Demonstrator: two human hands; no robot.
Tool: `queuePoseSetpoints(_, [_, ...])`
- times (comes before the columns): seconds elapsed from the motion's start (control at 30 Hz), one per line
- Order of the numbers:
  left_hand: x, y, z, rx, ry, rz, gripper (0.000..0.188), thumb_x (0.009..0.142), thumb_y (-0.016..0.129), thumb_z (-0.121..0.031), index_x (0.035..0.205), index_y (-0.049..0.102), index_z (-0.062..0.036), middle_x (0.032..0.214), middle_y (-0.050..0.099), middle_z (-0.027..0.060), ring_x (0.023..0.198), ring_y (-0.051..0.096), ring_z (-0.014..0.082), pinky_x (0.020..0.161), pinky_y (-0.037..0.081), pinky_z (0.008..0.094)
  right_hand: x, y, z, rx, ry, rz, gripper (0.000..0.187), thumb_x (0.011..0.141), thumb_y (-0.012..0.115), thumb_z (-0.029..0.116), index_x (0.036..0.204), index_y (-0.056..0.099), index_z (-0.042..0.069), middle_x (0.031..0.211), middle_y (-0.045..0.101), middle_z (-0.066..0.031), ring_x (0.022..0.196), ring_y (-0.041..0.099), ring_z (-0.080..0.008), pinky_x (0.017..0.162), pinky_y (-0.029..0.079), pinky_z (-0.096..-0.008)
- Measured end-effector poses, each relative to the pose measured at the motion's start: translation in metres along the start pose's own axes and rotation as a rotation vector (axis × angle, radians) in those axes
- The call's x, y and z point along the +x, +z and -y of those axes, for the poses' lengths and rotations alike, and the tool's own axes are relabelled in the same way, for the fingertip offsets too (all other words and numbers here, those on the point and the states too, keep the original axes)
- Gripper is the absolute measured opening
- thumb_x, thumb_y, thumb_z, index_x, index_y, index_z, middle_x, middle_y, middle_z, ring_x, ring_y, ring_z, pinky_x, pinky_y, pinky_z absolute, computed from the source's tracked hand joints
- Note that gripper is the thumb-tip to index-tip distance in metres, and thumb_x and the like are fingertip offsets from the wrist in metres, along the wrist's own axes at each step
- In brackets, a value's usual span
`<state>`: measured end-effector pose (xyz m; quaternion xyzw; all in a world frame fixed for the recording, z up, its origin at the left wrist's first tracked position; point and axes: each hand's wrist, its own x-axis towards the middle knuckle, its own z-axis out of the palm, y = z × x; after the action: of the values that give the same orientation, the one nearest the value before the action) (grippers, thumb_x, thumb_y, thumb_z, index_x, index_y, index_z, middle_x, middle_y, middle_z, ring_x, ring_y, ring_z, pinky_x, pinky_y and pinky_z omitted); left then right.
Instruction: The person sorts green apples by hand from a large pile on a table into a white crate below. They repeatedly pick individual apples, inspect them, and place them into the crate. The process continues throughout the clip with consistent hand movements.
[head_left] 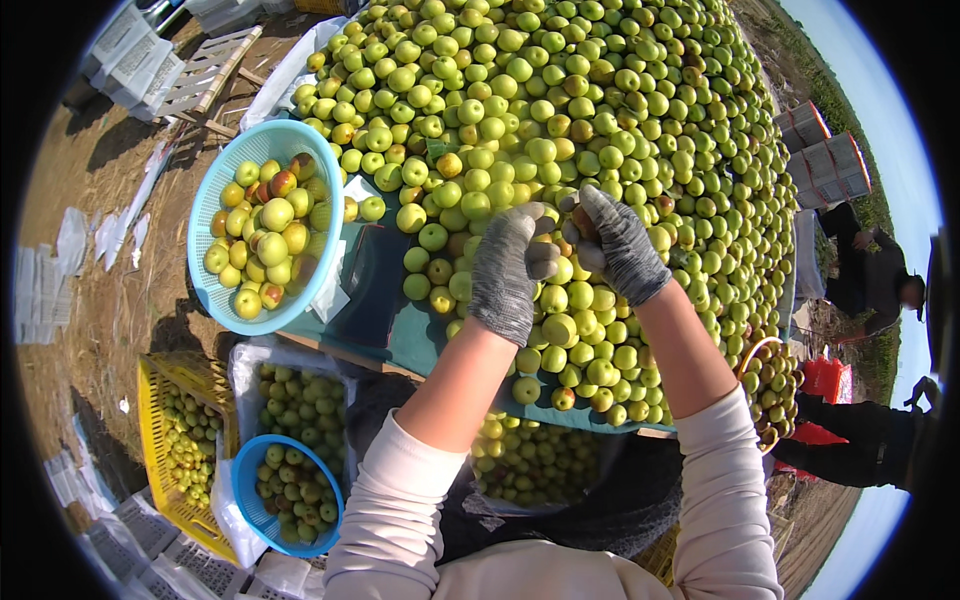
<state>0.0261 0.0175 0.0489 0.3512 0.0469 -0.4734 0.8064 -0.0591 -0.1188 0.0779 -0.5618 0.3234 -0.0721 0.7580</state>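
A broad heap of small round green fruit (600, 110), which look like jujubes, covers the table before me. Both my hands wear grey knit gloves and are close together above the heap's near part. My right hand (622, 245) is closed on a brownish jujube (583, 222) held at its fingertips. Beside it, my left hand (505, 270) has its fingers and thumb curled inward over the fruit; whether anything sits between them I cannot make out. To the left, a light-blue basket (207, 208) holds yellowish and red-brown fruit.
Below left stand a yellow crate (150, 420), a white-lined container (245, 375) and a blue basin (245, 480), all with fruit. The green tabletop (400, 340) shows near me. At right are a handled basket (745, 370), red containers (828, 380) and a person in dark clothes (870, 270).
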Motion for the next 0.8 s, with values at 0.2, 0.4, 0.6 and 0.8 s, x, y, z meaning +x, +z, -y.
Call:
queuePoseSetpoints(0.2, [-0.014,0.017,0.002,0.323,0.184,0.034,0.034,0.093,0.055,-0.028,0.121,0.055,-0.0085,0.092,0.058,-0.0003,0.064,0.051,0.0041,0.055,0.043,0.0153,-0.007,0.004,-0.005,0.281,0.114,-0.062,0.041,0.099,0.041,0.041,0.108,0.058,0.005,0.072,0.061,-0.0076,0.041,0.047,-0.0101,0.037,0.038,-0.0191])
queuePoseSetpoints(0.4, [-0.012,0.015,0.002,1.25,0.72,0.119,0.047,0.079,0.072,-0.012,0.121,0.052,-0.0065,0.109,0.058,0.0125,0.094,0.063,0.0238,0.08,0.053,0.0339,-0.009,0.014,-0.013,0.343,-0.116,0.167,0.03,0.093,0.057,0.026,0.115,0.055,0.005,0.105,0.062,-0.0075,0.096,0.062,-0.0179,0.083,0.054,-0.0317])
queuePoseSetpoints(0.6, [-0.013,0.015,-0.003,1.224,0.828,0.148,0.045,0.074,0.077,-0.012,0.113,0.054,-0.0071,0.107,0.06,0.0107,0.094,0.062,0.0245,0.082,0.052,0.0357,-0.028,0.021,0.005,0.401,0.03,0.271,0.037,0.092,0.058,0.029,0.116,0.054,0.001,0.105,0.063,-0.0115,0.091,0.062,-0.0201,0.085,0.052,-0.0314])
queuePoseSetpoints(0.8, [-0.012,0.012,-0.02,1.074,1.019,0.003,0.043,0.081,0.072,-0.02,0.115,0.05,-0.005,0.101,0.059,0.0117,0.096,0.059,0.0264,0.086,0.048,0.037,-0.033,0.033,0.013,0.314,-0.061,0.328,0.067,0.093,0.054,0.046,0.142,0.033,0.004,0.117,0.06,-0.0111,0.097,0.063,-0.0183,0.084,0.053,-0.0348])
